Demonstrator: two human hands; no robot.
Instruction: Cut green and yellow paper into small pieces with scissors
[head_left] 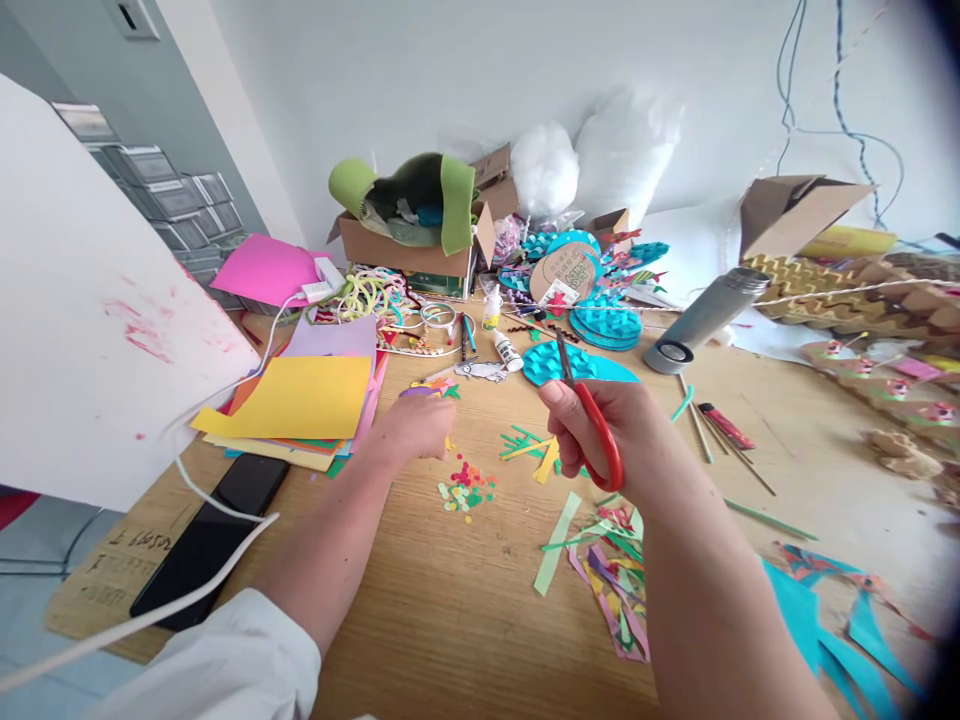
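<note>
My right hand [607, 430] grips red-handled scissors [602, 440], their dark blades pointing up and away, close together. Behind the blades lies a blue bumpy paper disc [555, 365]. My left hand [424, 425] is low over the table with its fingers curled down and mostly hidden; what they hold cannot be made out. Purple, orange and green paper cut-outs [429, 388] lie just beyond it. Small round paper dots [466, 490] are spread between my hands. Green and yellow paper strips [529, 443] lie left of my right hand, and a heap of mixed scraps [615, 580] lies beside my right forearm.
Coloured paper sheets [300, 400] and a black phone [214, 535] lie at left, crossed by a white cable [202, 490]. Glue bottles [508, 352] stand or lie mid-table. A grey flask [705, 320] lies tilted at right. A cardboard box [405, 255] stands behind.
</note>
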